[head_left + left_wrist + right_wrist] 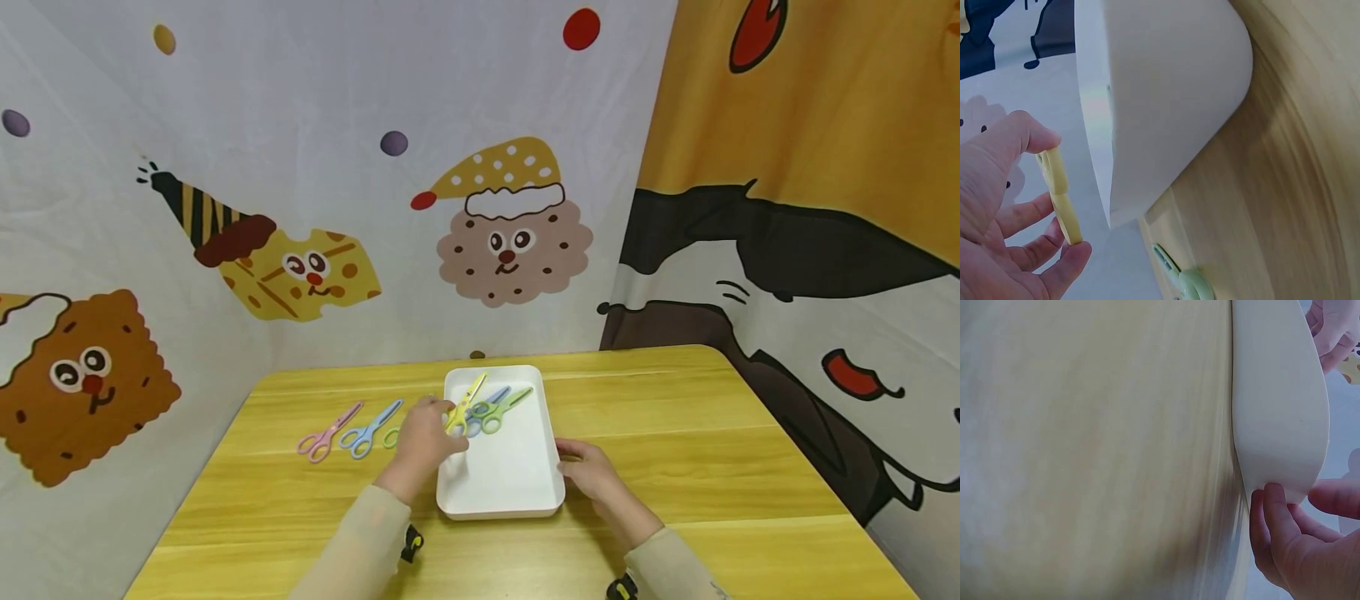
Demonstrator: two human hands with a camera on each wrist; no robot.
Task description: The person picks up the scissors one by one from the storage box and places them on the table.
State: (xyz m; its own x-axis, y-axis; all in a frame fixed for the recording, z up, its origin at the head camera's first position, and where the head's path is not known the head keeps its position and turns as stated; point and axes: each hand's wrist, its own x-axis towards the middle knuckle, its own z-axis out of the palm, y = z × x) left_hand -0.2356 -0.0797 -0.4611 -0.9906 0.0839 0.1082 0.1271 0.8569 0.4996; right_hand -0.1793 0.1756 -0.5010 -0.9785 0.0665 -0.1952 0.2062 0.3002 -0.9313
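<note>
Yellow scissors (467, 403) are pinched at the handles between the thumb and fingers of my left hand (424, 439), over the left edge of the white tray (504, 483). The left wrist view shows the yellow handle (1066, 215) between thumb and fingertips, beside the tray's outer wall (1172, 81). Inside the tray lie green scissors (492, 419) and blue scissors (497, 397), overlapping near its far end. My right hand (592, 473) holds the tray's right side. In the right wrist view its fingers press the outer wall and the thumb is at the rim.
Left of the tray on the wooden table (247, 517) lie pink scissors (330, 433) and blue scissors (371, 429). Another green pair (391, 437) is partly hidden behind my left hand. A cartoon-printed cloth (315, 100) hangs behind the table.
</note>
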